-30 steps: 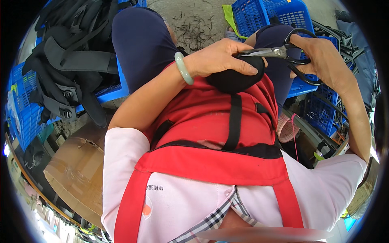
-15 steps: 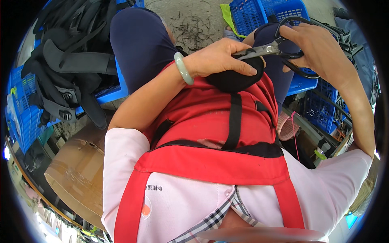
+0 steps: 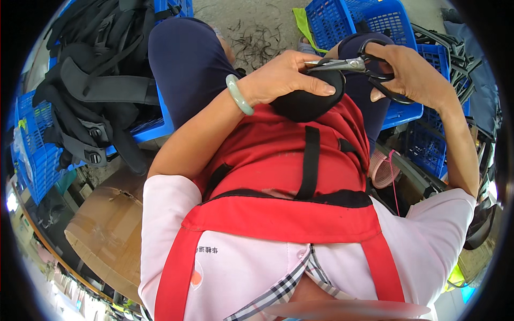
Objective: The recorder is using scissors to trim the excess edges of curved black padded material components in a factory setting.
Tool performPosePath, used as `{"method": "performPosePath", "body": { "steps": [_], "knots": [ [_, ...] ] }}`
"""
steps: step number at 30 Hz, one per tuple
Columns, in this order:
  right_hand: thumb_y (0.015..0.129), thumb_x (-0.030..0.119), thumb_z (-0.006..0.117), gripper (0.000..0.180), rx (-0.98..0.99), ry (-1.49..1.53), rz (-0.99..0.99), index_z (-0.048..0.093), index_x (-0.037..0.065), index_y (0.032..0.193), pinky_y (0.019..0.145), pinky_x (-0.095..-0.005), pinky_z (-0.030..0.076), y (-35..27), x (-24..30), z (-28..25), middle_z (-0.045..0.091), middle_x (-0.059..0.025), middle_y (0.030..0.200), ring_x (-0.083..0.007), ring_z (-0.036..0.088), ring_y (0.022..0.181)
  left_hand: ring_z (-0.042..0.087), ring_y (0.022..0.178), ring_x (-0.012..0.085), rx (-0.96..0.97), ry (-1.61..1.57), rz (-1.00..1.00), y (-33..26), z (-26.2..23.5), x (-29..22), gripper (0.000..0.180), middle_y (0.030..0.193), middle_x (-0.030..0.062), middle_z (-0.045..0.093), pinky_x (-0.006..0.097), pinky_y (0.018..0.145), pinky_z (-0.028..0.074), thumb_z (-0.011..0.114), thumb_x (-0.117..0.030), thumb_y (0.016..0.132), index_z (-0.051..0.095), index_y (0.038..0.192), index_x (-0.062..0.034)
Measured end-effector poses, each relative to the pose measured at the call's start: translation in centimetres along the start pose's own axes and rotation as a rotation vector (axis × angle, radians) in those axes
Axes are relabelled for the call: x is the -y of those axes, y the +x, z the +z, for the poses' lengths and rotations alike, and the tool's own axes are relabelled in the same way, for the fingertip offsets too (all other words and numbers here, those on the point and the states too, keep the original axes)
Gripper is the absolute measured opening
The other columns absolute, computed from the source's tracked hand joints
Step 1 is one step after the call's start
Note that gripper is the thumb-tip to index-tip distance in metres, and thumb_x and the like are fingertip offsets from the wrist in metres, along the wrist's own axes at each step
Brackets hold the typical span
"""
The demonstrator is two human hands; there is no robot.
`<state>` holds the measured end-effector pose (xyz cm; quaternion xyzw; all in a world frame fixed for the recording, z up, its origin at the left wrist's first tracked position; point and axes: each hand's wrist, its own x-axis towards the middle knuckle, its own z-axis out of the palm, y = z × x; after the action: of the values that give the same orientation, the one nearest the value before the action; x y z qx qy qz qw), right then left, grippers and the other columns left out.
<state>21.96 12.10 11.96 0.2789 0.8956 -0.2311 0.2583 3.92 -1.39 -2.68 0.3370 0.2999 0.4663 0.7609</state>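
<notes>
My left hand is closed on a black rounded padded piece, thumb on top and the other fingers mostly hidden behind it. The piece rests over the red apron on my lap. In my right hand is a pair of scissors with black handles, its fingers through the loops. The metal blades point left and lie along the upper edge of the black piece, close to my left fingers. Whether they have fabric between them I cannot tell. A pale green bangle sits on my left wrist.
At left, a blue crate is heaped with black padded straps. Blue baskets stand at the upper right beside black strips. Dark offcuts litter the floor. A cardboard box stands at lower left, a pink roll at right.
My right hand has moved a little left and down with the scissors, whose handles are now closer together. My left hand still holds the black piece, shifted slightly left.
</notes>
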Motion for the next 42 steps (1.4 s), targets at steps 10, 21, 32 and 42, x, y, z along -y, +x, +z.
{"method": "performPosePath", "body": {
  "steps": [10,21,32,42],
  "knots": [
    [0.059,0.021,0.083,0.051,-0.034,-0.389,-0.033,0.052,0.003,0.095,0.07,-0.0439,0.041,0.5,1.5,-2.4,0.056,-0.0142,0.08,-0.0357,0.056,0.088,0.057,0.08,0.0053,0.015,0.201,-0.039,0.4,0.2,0.0,0.033,0.088,-0.0014,0.065,0.02,0.074,0.046,0.078,-0.017,0.078,0.066,0.104,-0.0001],
    [0.063,0.022,0.081,0.04,-0.236,-0.515,-0.25,0.054,0.001,0.085,0.066,-0.046,0.045,0.8,2.2,-2.4,0.056,-0.0153,0.065,-0.0382,0.058,0.072,0.057,0.077,0.0054,-0.006,0.161,-0.043,0.6,0.1,0.2,0.03,0.084,-0.0017,0.065,0.021,0.072,0.046,0.077,-0.016,0.078,0.066,0.101,-0.0005],
    [0.071,0.038,0.077,0.046,-0.329,-0.093,0.098,0.052,0.002,0.084,0.062,-0.0442,0.04,-0.3,-2.2,-0.4,0.054,-0.0169,0.067,-0.0408,0.054,0.072,0.06,0.067,0.0097,-0.523,0.229,0.275,-0.6,-3.9,-0.9,0.021,0.076,0.0055,0.063,0.022,0.064,0.048,0.061,-0.018,0.092,0.064,0.097,0.0023],
    [0.074,0.031,0.077,0.036,-0.743,0.249,0.17,0.056,0.007,0.091,0.057,-0.0403,0.046,-0.7,-0.9,6.2,0.058,-0.012,0.067,-0.0335,0.061,0.066,0.055,0.118,0.0319,0.109,-1.097,0.017,2.2,0.4,0.1,0.056,0.124,0.0176,0.057,0.044,0.096,0.046,0.049,-0.043,0.096,0.048,0.13,0.0005]
  ]
}}
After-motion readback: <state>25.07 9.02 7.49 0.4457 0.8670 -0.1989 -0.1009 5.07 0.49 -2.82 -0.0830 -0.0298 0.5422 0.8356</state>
